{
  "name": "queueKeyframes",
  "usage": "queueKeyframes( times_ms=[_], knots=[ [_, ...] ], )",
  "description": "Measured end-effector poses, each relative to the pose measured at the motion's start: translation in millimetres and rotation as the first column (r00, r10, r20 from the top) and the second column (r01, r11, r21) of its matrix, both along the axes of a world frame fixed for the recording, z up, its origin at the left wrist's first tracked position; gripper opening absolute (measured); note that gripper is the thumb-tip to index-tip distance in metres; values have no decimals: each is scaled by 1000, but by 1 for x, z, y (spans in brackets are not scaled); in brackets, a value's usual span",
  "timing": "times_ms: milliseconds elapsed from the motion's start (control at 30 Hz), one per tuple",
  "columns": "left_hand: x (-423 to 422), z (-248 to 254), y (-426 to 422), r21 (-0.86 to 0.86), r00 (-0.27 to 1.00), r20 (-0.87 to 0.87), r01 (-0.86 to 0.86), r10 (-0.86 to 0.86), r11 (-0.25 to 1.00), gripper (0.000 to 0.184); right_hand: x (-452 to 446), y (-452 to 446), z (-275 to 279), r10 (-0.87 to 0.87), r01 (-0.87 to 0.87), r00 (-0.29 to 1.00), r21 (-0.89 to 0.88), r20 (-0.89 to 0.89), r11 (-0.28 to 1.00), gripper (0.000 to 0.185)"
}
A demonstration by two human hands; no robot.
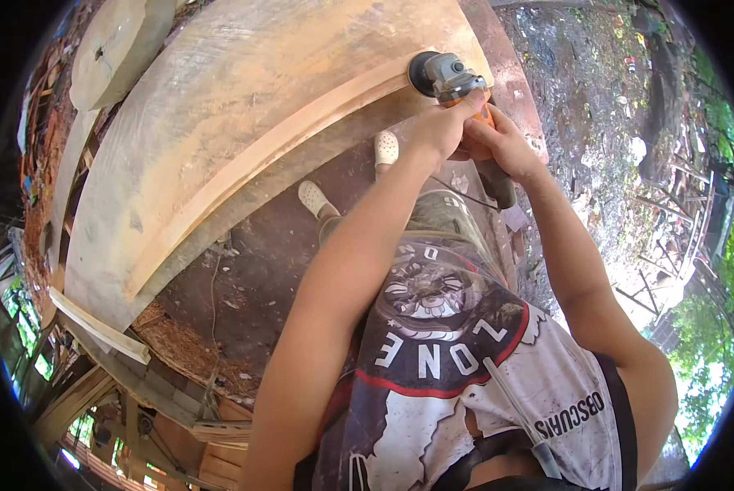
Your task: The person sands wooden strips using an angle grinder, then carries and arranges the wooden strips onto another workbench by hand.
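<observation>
An angle grinder [457,75] with an orange body and grey head is in both of my hands. Its round dark disc [420,74] sits against the edge of a large curved wooden piece [244,106], near that piece's right end. My left hand [442,131] is wrapped round the grinder just behind its head, thumb on top. Closed on the body from the right is my right hand [502,146]. My fingers partly hide the grinder's body. A pale sanded-looking band [277,135] runs along the curved edge.
A thick rounded wood block [117,49] lies at the upper left. A loose wooden strip [101,326] rests at the lower left. A thin cord [216,303] crosses the brown floor. My feet in pale clogs [314,199] stand beside the curved piece. Rough ground with debris [580,106] lies right.
</observation>
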State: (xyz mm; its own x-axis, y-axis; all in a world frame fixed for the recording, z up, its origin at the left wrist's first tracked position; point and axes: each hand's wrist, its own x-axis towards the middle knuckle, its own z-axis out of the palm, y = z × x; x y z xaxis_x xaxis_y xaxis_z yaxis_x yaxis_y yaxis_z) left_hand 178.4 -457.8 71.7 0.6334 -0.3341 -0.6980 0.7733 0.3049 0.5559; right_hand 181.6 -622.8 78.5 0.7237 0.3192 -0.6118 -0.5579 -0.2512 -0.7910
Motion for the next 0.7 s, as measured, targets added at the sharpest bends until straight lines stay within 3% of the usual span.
queueKeyframes(
  times_ms=[200,300,400,533,700],
  knots=[
    [18,-2,0,73,988,22,150,-152,986,75,0,-3,-12,-128,130,991,46,-49,990,39],
    [17,-14,4,115,987,33,150,-155,982,77,-8,17,-5,-209,214,976,70,-64,974,40],
    [13,-24,4,35,992,-30,124,-123,992,78,-19,25,-12,-301,309,950,112,-80,945,42],
    [-1,-17,16,51,994,97,54,-59,997,80,-32,46,-8,-386,400,915,126,-117,908,42],
    [-32,-11,56,62,989,146,-12,3,998,71,-54,76,-14,-261,272,959,100,-109,957,44]
  ],
)
